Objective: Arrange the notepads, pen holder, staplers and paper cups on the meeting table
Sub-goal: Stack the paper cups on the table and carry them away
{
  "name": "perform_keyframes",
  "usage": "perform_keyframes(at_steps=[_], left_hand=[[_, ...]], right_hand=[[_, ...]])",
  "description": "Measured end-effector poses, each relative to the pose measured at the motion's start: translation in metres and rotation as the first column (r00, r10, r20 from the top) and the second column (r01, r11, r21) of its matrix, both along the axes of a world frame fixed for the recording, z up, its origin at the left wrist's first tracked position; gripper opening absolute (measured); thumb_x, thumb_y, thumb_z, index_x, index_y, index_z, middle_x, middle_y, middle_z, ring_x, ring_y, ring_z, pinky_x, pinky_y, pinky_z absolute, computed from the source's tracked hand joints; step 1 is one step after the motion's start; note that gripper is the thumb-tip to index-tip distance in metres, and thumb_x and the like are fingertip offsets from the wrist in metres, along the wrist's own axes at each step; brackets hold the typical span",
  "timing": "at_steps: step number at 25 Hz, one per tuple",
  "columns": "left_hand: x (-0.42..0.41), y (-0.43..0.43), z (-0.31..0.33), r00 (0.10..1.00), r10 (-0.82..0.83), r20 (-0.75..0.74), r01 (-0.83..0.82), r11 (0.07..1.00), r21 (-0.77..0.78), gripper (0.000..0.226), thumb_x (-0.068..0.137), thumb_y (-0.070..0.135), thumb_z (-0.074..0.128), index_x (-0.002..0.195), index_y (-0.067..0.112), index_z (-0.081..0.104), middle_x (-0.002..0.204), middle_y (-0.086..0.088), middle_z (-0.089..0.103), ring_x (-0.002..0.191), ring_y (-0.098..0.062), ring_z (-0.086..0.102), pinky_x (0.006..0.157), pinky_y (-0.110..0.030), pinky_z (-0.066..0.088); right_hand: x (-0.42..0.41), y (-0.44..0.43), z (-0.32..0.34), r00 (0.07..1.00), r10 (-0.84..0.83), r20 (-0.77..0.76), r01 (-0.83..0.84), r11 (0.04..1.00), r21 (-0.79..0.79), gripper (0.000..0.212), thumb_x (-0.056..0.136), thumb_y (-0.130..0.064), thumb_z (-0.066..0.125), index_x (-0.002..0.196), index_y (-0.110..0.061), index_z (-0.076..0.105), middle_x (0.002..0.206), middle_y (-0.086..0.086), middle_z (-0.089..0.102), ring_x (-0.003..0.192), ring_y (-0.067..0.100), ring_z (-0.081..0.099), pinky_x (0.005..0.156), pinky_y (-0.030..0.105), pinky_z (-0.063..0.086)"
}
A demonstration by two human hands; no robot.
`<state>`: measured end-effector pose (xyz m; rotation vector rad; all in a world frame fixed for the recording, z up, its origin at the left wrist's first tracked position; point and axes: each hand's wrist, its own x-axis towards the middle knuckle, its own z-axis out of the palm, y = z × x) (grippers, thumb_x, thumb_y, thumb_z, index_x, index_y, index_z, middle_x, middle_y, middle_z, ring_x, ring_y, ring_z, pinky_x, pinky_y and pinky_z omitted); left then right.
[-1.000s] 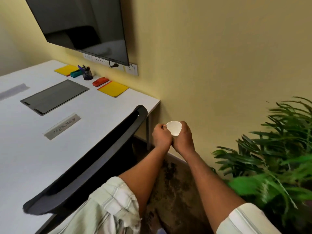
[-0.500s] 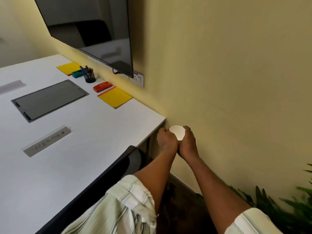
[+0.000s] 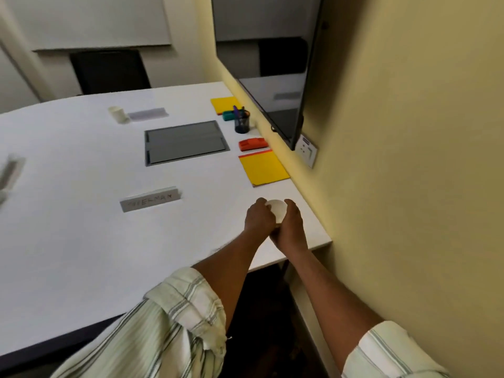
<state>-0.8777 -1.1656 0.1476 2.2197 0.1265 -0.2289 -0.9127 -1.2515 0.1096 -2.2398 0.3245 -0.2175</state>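
Both my left hand (image 3: 258, 218) and my right hand (image 3: 291, 225) are closed around a white paper cup (image 3: 277, 210), held over the near right corner of the white meeting table (image 3: 81, 241). Along the wall side lie a yellow notepad (image 3: 263, 170), an orange stapler (image 3: 252, 143), a dark mesh pen holder (image 3: 242, 124) with pens, a teal stapler (image 3: 228, 115) and a second yellow notepad (image 3: 225, 104). Another paper cup (image 3: 118, 114), blurred, stands far across the table.
A grey cable hatch (image 3: 185, 143) is set into the table's middle. Two name plates (image 3: 150, 201) (image 3: 147, 113) lie on the top. A wall screen (image 3: 272, 77) and a socket (image 3: 308, 151) hang at the right. A dark chair (image 3: 109, 70) is behind the far side.
My view has swung left and up over the table. Both hands have carried the cup from beside the table's corner to above its near right corner. The plant and the near chair left the view.
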Motion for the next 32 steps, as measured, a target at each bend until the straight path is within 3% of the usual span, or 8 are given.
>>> perform_keyframes(at_steps=[3,9,14,18,22,28,32], left_hand=[[0.005,0.010,-0.012,0.999,0.039,-0.034,-0.039,0.999,0.003,0.035,0.099,0.019,0.035,0.127,0.011,0.054,0.127,-0.013,0.059,0.116,-0.029,0.054,0.092,-0.036,0.044],[0.029,0.075,-0.025,0.998,0.016,-0.066,-0.006,0.988,0.153,0.033,0.097,0.016,0.044,0.127,0.008,0.056,0.132,-0.011,0.057,0.122,-0.028,0.051,0.099,-0.031,0.039],[0.046,0.126,-0.036,0.987,0.131,-0.092,-0.121,0.986,0.113,0.028,0.096,0.021,0.050,0.118,0.009,0.062,0.127,-0.009,0.060,0.118,-0.025,0.053,0.094,-0.029,0.041],[0.051,0.146,-0.056,0.978,0.160,-0.135,-0.142,0.981,0.135,0.028,0.097,0.013,0.044,0.118,0.009,0.062,0.125,-0.010,0.061,0.116,-0.027,0.055,0.093,-0.029,0.042],[0.069,0.162,-0.070,0.971,0.202,-0.129,-0.165,0.954,0.249,0.040,0.098,0.015,0.042,0.137,0.005,0.044,0.141,-0.014,0.047,0.132,-0.028,0.042,0.107,-0.030,0.032],[0.092,0.170,-0.076,0.934,0.322,-0.152,-0.269,0.917,0.294,0.057,0.099,0.027,0.042,0.147,0.003,0.022,0.148,-0.018,0.034,0.137,-0.030,0.033,0.110,-0.034,0.029],[0.101,0.170,-0.092,0.941,0.304,-0.149,-0.229,0.896,0.380,0.066,0.099,0.032,0.041,0.150,0.005,0.008,0.158,-0.012,0.013,0.147,-0.028,0.008,0.118,-0.033,0.013]], right_hand=[[0.019,0.003,-0.011,0.983,0.180,-0.043,-0.183,0.981,-0.063,0.086,0.077,-0.016,0.077,0.143,-0.011,0.024,0.139,0.013,0.040,0.124,0.028,0.045,0.095,0.034,0.046],[0.057,0.039,-0.027,0.956,0.292,-0.040,-0.293,0.956,-0.026,0.088,0.073,-0.028,0.081,0.141,-0.011,0.028,0.139,0.012,0.043,0.124,0.030,0.047,0.092,0.036,0.045],[0.077,0.083,-0.036,0.930,0.360,-0.072,-0.362,0.932,-0.017,0.089,0.071,-0.027,0.083,0.141,-0.011,0.030,0.139,0.012,0.043,0.124,0.031,0.046,0.093,0.036,0.044],[0.089,0.103,-0.054,0.918,0.385,-0.098,-0.387,0.922,0.000,0.089,0.072,-0.029,0.083,0.141,-0.010,0.030,0.137,0.012,0.044,0.122,0.030,0.048,0.091,0.034,0.044],[0.129,0.116,-0.067,0.885,0.446,-0.134,-0.452,0.892,-0.022,0.089,0.075,-0.033,0.079,0.145,-0.013,0.028,0.134,0.013,0.047,0.120,0.030,0.051,0.090,0.034,0.044],[0.215,0.134,-0.082,0.816,0.548,-0.185,-0.567,0.821,-0.066,0.087,0.081,-0.028,0.074,0.148,-0.010,0.022,0.136,0.017,0.043,0.122,0.035,0.049,0.095,0.038,0.042],[0.261,0.159,-0.093,0.761,0.609,-0.224,-0.636,0.768,-0.075,0.088,0.081,-0.026,0.074,0.147,-0.007,0.018,0.136,0.020,0.040,0.122,0.037,0.048,0.096,0.039,0.043]])
